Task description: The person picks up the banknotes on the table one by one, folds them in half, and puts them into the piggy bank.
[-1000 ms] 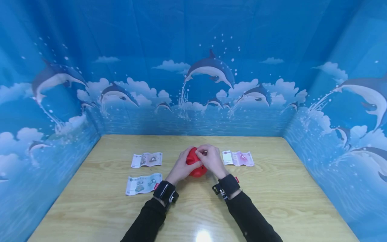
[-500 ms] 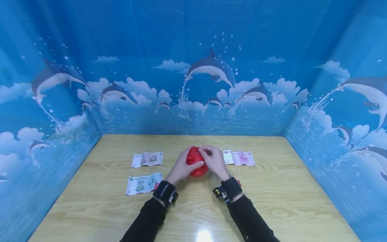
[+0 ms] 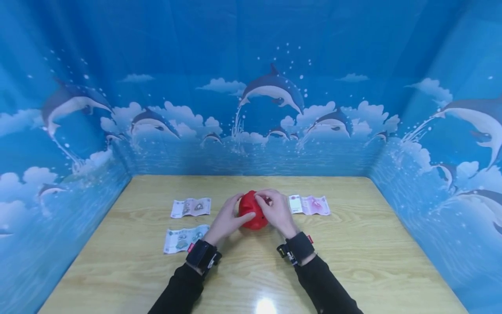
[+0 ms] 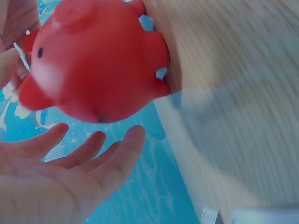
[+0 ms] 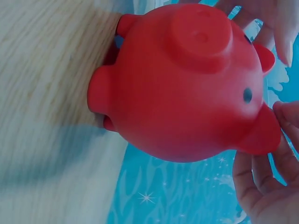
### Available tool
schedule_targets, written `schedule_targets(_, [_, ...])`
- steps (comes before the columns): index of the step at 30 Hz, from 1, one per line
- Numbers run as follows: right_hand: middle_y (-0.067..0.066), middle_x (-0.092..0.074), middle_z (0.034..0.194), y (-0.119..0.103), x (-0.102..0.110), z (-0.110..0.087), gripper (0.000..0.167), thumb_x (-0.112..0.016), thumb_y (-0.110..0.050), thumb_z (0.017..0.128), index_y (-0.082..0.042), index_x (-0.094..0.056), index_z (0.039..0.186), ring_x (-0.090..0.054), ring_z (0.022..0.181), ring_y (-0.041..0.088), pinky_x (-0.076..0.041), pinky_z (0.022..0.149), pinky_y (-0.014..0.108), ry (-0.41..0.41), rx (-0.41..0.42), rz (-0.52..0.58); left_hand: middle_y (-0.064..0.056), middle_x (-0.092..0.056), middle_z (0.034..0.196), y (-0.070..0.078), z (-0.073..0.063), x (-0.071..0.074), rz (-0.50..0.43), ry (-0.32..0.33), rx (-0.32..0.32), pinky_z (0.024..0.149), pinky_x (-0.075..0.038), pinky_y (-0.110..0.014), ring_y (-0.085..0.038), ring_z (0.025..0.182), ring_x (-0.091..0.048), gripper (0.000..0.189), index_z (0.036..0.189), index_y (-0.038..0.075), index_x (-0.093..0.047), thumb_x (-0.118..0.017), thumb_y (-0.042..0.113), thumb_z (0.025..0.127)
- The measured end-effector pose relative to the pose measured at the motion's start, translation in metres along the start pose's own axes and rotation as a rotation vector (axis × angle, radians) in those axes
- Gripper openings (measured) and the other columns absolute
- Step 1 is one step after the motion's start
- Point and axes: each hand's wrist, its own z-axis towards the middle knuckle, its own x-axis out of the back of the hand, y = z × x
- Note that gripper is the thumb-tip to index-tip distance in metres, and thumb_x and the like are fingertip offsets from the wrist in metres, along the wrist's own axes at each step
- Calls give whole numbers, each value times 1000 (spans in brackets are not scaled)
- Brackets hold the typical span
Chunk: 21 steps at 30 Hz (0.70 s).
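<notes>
- Left hand (image 3: 226,221), nine o'clock of pig (image 3: 249,203): fingers wide; better cupped close.
- Right hand (image 3: 277,213), three o'clock: fingers narrow, hold unclear; work gently.

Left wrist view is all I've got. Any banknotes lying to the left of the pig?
Observer: Yes, two in the head view, left of the red piggy bank: a purplish-brown banknote and a greenish banknote.
Operator: And to its right?
Observer: A pink banknote lies there, beyond the right hand.
Operator: I see one eye. Is there another?
Observer: Yes, the right wrist view shows a second eye.
</notes>
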Motion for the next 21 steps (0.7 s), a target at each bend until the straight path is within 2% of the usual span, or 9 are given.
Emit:
schedule_targets(2, [5,-74,98,-1,-1,-1,16,-70,-13,91,-8,-76,104,-67,92,18,-57,79,35,-12,33,-24,-11,-40,154,0,-4,5,34,9,3,106,-39,-62,-33,141,-37,83,150,15,-38,-72,52,84])
schedule_targets(6, [6,-74,99,-5,-3,-4,17,-71,-13,90,-7,-76,105,-66,97,20,-56,85,39,-37,94,-62,-13,-48,147,-3,-12,15,59,26,-10,104,-45,-55,-32,135,-45,73,145,12,-46,-71,47,86])
schedule_targets(10, [6,-74,100,-9,-6,-6,18,-71,-12,89,-7,-76,105,-66,98,20,-56,88,39,-63,137,-96,-12,-60,134,-9,-20,24,80,24,3,95,-52,-49,-29,121,-56,62,137,11,-55,-71,44,88])
schedule_targets(15, [6,-73,103,-18,-10,-8,18,-71,-12,90,-7,-76,106,-65,102,20,-55,91,39,-104,179,-130,-4,-70,109,-13,-27,38,129,32,7,82,-55,-37,-19,101,-64,46,124,14,-65,-70,42,89])
schedule_targets(18, [5,-73,103,-23,-11,-9,17,-71,-11,89,-9,-76,105,-64,102,19,-55,91,38,-124,219,-149,1,-70,98,-14,-27,46,146,16,-2,75,-54,-31,-13,89,-65,42,118,15,-68,-68,46,90])
schedule_targets(21, [2,-73,102,-26,-12,-10,18,-72,-10,88,-11,-76,106,-63,100,16,-55,90,34,-143,272,-162,2,-70,97,-14,-25,55,176,-28,-8,75,-54,-31,-11,87,-64,46,117,15,-69,-66,51,89])
